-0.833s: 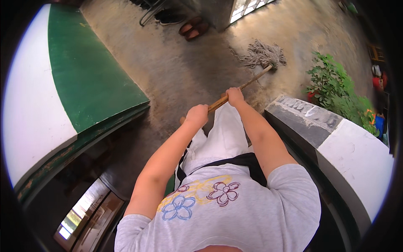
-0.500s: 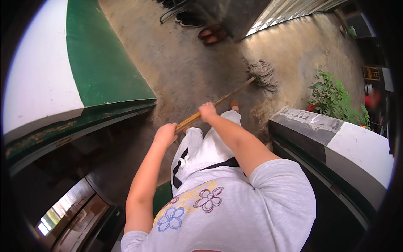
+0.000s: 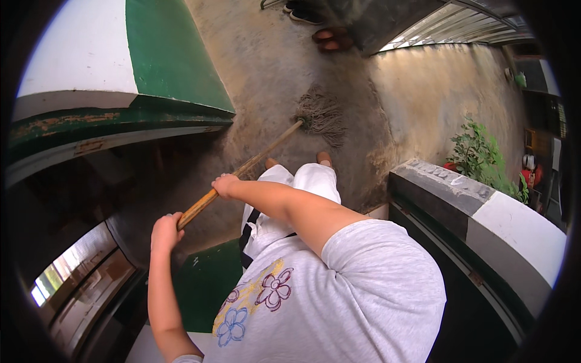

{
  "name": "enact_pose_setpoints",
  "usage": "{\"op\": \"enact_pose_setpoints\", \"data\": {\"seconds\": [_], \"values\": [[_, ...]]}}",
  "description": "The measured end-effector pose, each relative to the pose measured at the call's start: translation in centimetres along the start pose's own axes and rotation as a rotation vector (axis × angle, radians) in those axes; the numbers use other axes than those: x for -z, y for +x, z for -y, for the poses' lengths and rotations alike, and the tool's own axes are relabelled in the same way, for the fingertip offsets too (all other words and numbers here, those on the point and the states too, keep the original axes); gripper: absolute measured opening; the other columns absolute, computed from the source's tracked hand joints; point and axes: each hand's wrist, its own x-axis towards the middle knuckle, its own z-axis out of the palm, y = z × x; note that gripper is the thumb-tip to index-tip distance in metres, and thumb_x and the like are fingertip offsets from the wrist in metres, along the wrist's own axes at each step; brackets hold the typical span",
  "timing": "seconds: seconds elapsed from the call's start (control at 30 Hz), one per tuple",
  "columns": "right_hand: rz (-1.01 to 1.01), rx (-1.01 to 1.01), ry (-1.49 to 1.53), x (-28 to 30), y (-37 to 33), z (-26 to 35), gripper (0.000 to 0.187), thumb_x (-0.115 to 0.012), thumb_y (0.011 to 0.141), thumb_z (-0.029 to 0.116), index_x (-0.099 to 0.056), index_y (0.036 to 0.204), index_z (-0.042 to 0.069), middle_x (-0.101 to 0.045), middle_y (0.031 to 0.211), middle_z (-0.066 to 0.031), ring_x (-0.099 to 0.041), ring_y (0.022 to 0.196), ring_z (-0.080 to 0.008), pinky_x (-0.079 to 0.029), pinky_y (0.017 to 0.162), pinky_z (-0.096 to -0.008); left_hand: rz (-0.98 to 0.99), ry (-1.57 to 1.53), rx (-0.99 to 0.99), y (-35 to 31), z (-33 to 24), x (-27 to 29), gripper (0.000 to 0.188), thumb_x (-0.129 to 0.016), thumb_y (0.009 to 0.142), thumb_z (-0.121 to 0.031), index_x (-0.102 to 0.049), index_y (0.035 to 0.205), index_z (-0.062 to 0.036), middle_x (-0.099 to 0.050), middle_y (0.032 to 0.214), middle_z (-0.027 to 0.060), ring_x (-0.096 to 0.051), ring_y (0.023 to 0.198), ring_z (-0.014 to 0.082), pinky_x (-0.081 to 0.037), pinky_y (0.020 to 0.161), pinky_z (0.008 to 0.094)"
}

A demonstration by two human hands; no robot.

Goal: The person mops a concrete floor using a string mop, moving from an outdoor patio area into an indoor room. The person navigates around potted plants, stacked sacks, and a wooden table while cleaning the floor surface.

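Both of my hands grip the wooden handle of a mop. My left hand is closed round its near end, at the lower left. Farther up the handle, my right hand wraps it in front of my left hip. The handle slants away to the right, and its grey string head lies spread on the concrete floor, just beyond my feet. The floor round the mop head looks dark, perhaps damp.
A green and white wall juts in at the left, a low black and white wall at the right. Brown shoes and dark shoes lie at the far side. A leafy plant stands behind the right wall.
The mop head has been drawn left and closer to my feet. Both hands have shifted left and nearer to me, still holding the handle. My view has turned a little.
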Motion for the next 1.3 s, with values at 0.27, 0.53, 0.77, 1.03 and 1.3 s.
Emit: {"op": "enact_pose_setpoints", "data": {"seconds": [0.27,0.53,0.77,1.03,1.3], "values": [[-0.089,-0.117,0.040,1.8,-6.3,-7.8,0.037,-0.066,0.063,0.010,-0.060,0.100,0.009,-0.059,0.105,-0.0124,-0.055,0.103,-0.0284,-0.044,0.087,-0.0370,-0.042,0.083,-0.121,4.6,-8.3,-0.5,0.031,-0.070,0.063,-0.008,-0.057,0.091,-0.0078,-0.059,0.083,0.0147,-0.059,0.080,0.0333,-0.048,0.072,0.0418],[-0.326,-0.361,0.099,6.2,-22.0,-23.7,0.027,-0.059,0.073,0.013,-0.063,0.100,0.010,-0.060,0.107,-0.0109,-0.054,0.106,-0.0263,-0.043,0.090,-0.0372,-0.145,0.167,-0.363,13.5,-26.6,-0.6,0.023,-0.064,0.065,-0.008,-0.061,0.088,-0.0071,-0.061,0.081,0.0150,-0.059,0.080,0.0341,-0.048,0.071,0.0425],[-0.650,-0.645,0.094,3.8,-33.1,-33.7,0.023,-0.057,0.074,0.013,-0.065,0.096,0.011,-0.062,0.099,-0.0098,-0.057,0.100,-0.0265,-0.041,0.090,-0.0368,-0.108,0.266,-0.528,17.0,-41.8,-1.9,0.024,-0.059,0.069,-0.008,-0.060,0.093,-0.0056,-0.063,0.083,0.0183,-0.060,0.082,0.0362,-0.048,0.072,0.0437],[-0.669,-0.814,0.189,5.4,-27.6,-28.0,0.027,-0.062,0.071,0.020,-0.067,0.094,0.008,-0.062,0.104,-0.0113,-0.056,0.103,-0.0287,-0.042,0.090,-0.0388,-0.017,0.321,-0.741,18.8,-34.8,3.6,0.040,-0.065,0.065,-0.015,-0.059,0.104,-0.0066,-0.063,0.090,0.0184,-0.059,0.086,0.0352,-0.048,0.074,0.0436],[-0.646,-0.932,0.527,12.2,-15.7,-18.0,0.042,-0.066,0.066,0.024,-0.065,0.106,0.009,-0.059,0.115,-0.0085,-0.051,0.113,-0.0227,-0.036,0.097,-0.0348,0.124,0.517,-0.824,22.6,-24.6,14.5,0.041,-0.066,0.061,-0.012,-0.062,0.102,-0.0068,-0.064,0.082,0.0174,-0.061,0.080,0.0341,-0.049,0.071,0.0387]]}}
